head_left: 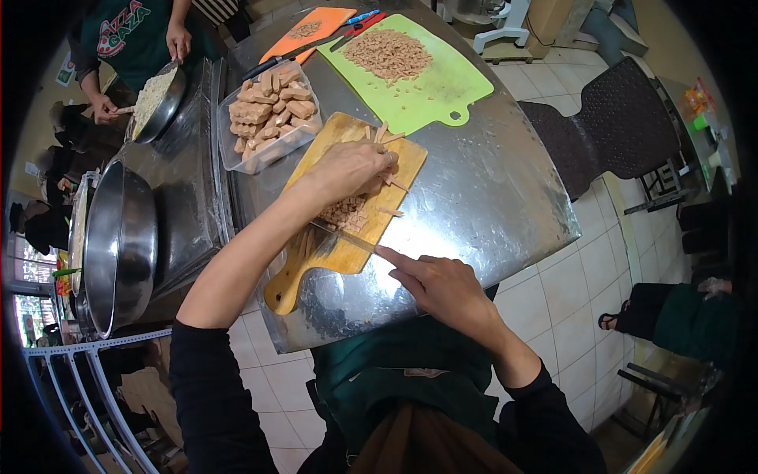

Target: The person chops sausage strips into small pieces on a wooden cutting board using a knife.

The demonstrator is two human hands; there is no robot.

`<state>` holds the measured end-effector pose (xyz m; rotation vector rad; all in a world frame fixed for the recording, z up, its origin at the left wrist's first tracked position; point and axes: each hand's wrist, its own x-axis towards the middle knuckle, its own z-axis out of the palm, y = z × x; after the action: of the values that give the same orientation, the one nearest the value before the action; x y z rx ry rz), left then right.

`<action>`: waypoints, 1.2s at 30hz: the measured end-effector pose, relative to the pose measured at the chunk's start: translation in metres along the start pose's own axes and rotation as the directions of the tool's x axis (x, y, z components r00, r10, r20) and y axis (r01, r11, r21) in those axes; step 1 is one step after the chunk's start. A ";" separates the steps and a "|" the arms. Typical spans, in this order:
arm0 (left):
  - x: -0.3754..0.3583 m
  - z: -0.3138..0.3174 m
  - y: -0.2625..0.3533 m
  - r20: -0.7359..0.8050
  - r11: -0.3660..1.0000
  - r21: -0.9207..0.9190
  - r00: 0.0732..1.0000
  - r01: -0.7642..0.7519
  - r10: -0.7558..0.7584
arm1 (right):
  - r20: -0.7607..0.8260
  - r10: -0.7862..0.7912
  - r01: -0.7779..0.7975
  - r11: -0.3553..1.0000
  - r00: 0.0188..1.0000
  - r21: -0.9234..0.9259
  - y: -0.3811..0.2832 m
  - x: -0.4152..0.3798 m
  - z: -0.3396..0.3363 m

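On a wooden cutting board (322,261), my left hand (355,170) is curled over pinkish-brown sausage strips (392,183), whose ends stick out past the fingers. My right hand (442,286) grips a knife (347,236) at the board's near edge, its blade lying across the board toward the left. Small diced pieces (346,213) are heaped between the blade and my left hand. A few more strips (300,246) lie on the handle side of the blade. My left palm and fingertips hide part of what they press on.
A plastic container (272,156) of sausage pieces stands left of the board. Beyond are a green cutting board (442,87) with diced pieces, an orange board (328,22) and knives. Large metal bowl (130,245) at left; another person's hands (178,41) hold a pan (170,107). Chair (608,126) at right.
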<state>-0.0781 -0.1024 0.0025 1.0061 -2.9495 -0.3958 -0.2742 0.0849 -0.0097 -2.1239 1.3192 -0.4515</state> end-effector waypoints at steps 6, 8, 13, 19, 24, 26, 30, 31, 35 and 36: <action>0.001 -0.006 -0.013 -0.065 0.961 -0.274 0.997 0.029 -0.049 | 0.015 0.010 -0.009 1.000 1.000 -0.019 -0.002 0.001 -0.002; -0.004 -0.013 -0.013 -0.056 0.915 -0.393 0.992 0.085 -0.116 | 0.018 0.021 -0.020 1.000 1.000 -0.023 -0.004 0.001 -0.004; -0.030 -0.039 -0.018 -0.113 0.812 -0.578 0.976 0.086 -0.184 | -0.034 0.008 -0.008 1.000 0.999 -0.006 -0.002 0.002 -0.002; -0.102 -0.080 0.002 -0.105 0.686 -0.699 0.919 0.204 -0.380 | -0.045 -0.016 0.018 0.999 0.999 0.047 -0.008 0.003 0.000; -0.167 -0.081 0.018 0.025 0.517 -0.787 0.855 0.337 -0.519 | 0.050 0.012 -0.012 1.000 0.999 0.005 -0.020 0.009 0.000; -0.180 -0.070 0.026 0.078 0.434 -0.824 0.832 0.364 -0.549 | 0.002 0.023 -0.023 0.999 1.000 0.023 -0.016 0.011 -0.002; -0.191 -0.028 0.010 0.203 0.383 -0.803 0.813 0.457 -0.546 | -0.023 0.104 -0.101 0.990 0.994 0.099 -0.014 0.017 -0.011; -0.188 -0.011 0.003 0.209 0.406 -0.775 0.804 0.483 -0.557 | -0.018 0.105 -0.103 0.990 0.994 0.092 -0.017 0.018 -0.014; -0.164 0.009 0.002 0.226 0.524 -0.531 0.707 0.666 -0.670 | -0.055 0.084 -0.078 0.991 0.995 0.106 -0.015 0.018 -0.010; -0.162 0.009 0.004 0.198 0.513 -0.549 0.699 0.660 -0.687 | -0.059 0.084 -0.078 0.991 0.995 0.107 -0.014 0.018 -0.010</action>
<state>0.0470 0.0003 0.0076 1.9398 -1.9677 -1.1718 -0.2617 0.0704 0.0068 -1.9772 1.3811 -0.5467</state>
